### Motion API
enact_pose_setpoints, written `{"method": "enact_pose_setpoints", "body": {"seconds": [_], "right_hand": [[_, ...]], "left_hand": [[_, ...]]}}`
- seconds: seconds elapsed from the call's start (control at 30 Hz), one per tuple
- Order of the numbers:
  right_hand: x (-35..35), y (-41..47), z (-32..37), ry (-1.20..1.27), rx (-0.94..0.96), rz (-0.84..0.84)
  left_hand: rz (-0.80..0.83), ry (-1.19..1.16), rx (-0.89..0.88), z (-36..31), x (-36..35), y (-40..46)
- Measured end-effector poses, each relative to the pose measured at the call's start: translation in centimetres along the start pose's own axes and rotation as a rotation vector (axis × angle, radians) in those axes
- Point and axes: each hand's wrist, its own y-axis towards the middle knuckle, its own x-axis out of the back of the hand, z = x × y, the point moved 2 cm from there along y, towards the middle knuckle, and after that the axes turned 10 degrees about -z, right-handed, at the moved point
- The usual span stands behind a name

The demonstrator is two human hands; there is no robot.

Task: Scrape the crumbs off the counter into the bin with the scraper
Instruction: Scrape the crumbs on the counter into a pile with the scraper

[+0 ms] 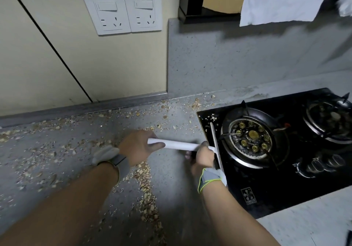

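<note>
Both hands, left (pixel 138 146) and right (pixel 202 159), grip the scraper (pixel 181 145) handle.

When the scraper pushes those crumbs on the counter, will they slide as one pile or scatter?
Probably scatter somewhat: the crumbs are loose, mixed flakes and fine bits, likely light. They seem to bank up, as the ridge near the left hand suggests. Finer bits may slip under the scraper blade on the speckled counter.
</note>
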Motion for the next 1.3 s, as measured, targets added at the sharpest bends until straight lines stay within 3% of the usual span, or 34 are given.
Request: {"method": "enact_pose_setpoints", "body": {"seconds": [0.47, 0.7, 0.93, 1.3], "right_hand": [[-2.2, 2.1, 1.2, -0.047, 0.037, 0.038], [-4.1, 4.6, 5.2, -0.073, 0.126, 0.001], [-4.6, 4.5, 3.0, 0.016, 0.045, 0.029], [-3.2, 5.0, 2.3, -0.014, 0.028, -0.072]], "left_hand": [[-0.065, -0.084, 0.012, 0.7, -1.0, 1.1], [-0.136, -0.15, -0.036, -0.6, -1.6, 3.0], [-0.069, -0.098, -0.071, 0.8, -0.6, 4.7], [0.012, -0.122, -0.066, 0.6, -1.9, 5.1]]}}
